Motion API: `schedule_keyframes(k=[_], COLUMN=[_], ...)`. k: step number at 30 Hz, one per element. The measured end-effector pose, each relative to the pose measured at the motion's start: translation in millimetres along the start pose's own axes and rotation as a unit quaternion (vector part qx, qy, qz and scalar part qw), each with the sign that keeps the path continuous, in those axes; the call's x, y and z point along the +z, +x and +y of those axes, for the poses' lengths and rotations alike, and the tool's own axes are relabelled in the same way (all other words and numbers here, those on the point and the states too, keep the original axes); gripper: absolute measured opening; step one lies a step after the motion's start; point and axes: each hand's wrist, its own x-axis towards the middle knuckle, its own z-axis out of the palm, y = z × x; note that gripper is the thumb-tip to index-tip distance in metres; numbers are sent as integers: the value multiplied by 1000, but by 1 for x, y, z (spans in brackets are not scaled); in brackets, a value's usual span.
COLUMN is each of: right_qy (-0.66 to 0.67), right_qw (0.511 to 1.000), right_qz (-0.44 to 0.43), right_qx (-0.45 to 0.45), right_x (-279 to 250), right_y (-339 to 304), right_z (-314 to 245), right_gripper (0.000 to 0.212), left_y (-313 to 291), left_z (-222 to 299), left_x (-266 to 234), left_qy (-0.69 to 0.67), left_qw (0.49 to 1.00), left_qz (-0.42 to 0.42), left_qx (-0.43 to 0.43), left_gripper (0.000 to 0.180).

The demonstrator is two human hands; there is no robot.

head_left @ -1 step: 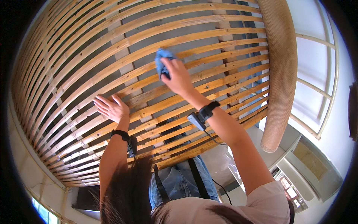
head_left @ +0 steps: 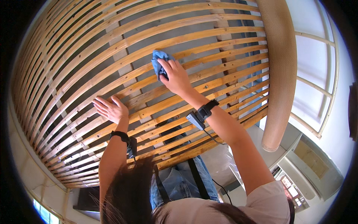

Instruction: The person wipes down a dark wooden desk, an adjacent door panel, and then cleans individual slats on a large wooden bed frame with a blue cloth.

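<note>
Wooden slats [head_left: 149,44] run side by side across the view, fixed to pale crossbars, like a slatted bed base. A crumpled blue cloth [head_left: 158,62] lies against one slat near the middle. My right hand [head_left: 174,76] is closed on the cloth and presses it to the wood; the palm side is hidden. To the left and a little nearer, my left hand [head_left: 112,109] rests flat on the slats with its fingers stretched and nothing in it. Each wrist wears a black strap with a small device.
A rolled tan woven mat [head_left: 280,74] lies across the slats' right end. Beyond it stands a white wall with a pale metal frame [head_left: 315,86]. Grey surface shows through the gaps between slats. A cable [head_left: 222,186] hangs beside my jeans at the near edge.
My right hand has slid slightly left with the blue cloth along the slat. My left hand has stayed almost in place.
</note>
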Motion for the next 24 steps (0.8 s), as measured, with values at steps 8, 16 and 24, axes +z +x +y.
schedule_keyframes(k=[8,16,24], right_qy=[-280,-160,9], right_qw=[958,891,966], right_qz=[-58,-22,-69], right_qx=[-1,425,247], right_x=[-124,-236,-112], right_y=[-4,7,-13], right_z=[155,315,156], right_gripper=[50,41,30], left_y=[0,-4,0], left_z=[-10,-8,-19], left_x=[1,-1,-4], left_qy=[25,35,56], left_qw=[999,999,998], left_qz=[26,0,6], left_qx=[0,5,-3], left_gripper=[65,66,67])
